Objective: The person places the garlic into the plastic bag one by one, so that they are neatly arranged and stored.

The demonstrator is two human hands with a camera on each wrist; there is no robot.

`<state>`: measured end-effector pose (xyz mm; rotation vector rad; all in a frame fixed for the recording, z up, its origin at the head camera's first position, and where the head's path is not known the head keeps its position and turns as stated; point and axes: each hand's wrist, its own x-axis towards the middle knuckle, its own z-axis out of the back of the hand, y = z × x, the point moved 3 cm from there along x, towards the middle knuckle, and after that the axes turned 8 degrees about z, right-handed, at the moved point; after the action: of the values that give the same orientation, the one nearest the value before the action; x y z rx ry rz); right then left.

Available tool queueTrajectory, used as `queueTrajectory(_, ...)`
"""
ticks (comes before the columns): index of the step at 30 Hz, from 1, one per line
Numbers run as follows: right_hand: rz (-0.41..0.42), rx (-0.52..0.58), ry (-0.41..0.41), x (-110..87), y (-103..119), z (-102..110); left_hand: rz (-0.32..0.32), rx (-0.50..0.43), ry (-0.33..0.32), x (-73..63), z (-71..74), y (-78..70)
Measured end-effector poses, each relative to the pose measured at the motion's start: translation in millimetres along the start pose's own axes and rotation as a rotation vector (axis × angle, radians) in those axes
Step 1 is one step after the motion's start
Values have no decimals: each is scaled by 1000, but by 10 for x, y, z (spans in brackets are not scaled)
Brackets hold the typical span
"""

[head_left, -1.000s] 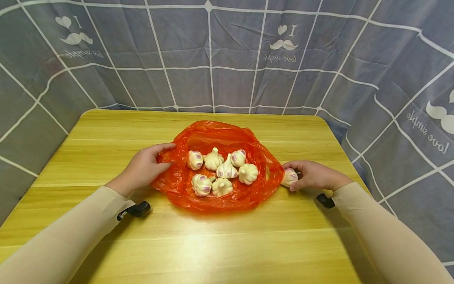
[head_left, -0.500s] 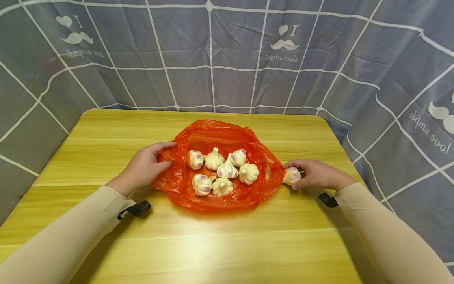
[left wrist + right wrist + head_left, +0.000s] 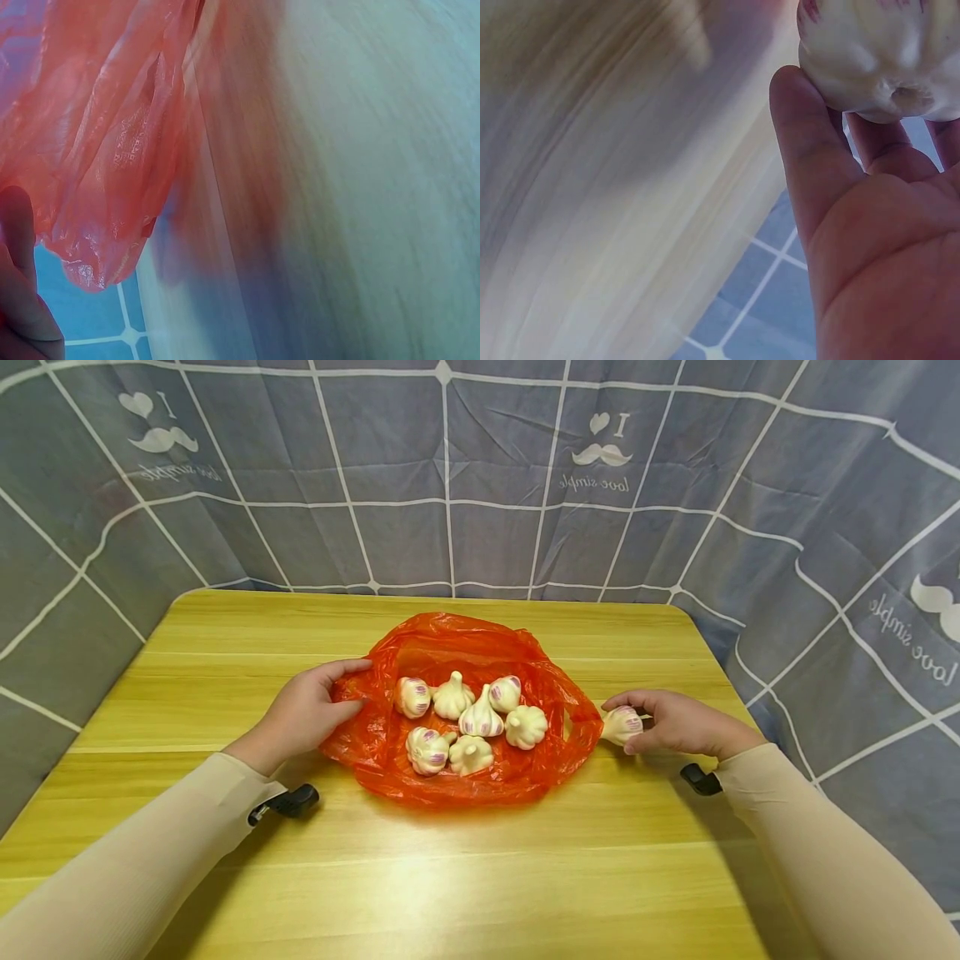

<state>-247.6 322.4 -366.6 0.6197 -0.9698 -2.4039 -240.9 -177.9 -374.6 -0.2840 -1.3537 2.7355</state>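
A red plastic bag [image 3: 468, 789] lies spread open on the table, with several garlic bulbs [image 3: 481, 718] grouped inside it. At the bag's left side, my left hand [image 3: 303, 714] holds the plastic between thumb and fingers; in the left wrist view the crumpled red film hangs beside its fingertips [image 3: 16, 217]. Just beyond the bag's right edge, my right hand [image 3: 678, 725] grips a single garlic bulb [image 3: 622, 725] by its sides. In the right wrist view that bulb [image 3: 881, 52] shows its root end toward the palm, with the thumb on one side and fingers behind.
The wooden table [image 3: 450, 877] extends around the bag on all sides. A grey curtain [image 3: 495, 468] with white grid lines stands behind the table and along both sides. A black wrist mount [image 3: 296, 802] juts from the left sleeve, another mount [image 3: 701, 779] from the right.
My right hand has drifted slightly to the right with its garlic bulb, away from the bag's right edge. The left hand, the bag and the bulbs inside look nearly unchanged.
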Motion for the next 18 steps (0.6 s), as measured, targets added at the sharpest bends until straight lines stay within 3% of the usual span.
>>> queueTrajectory(18,11,9,-21,-57,25,76,10,23,-6,17,-6,24)
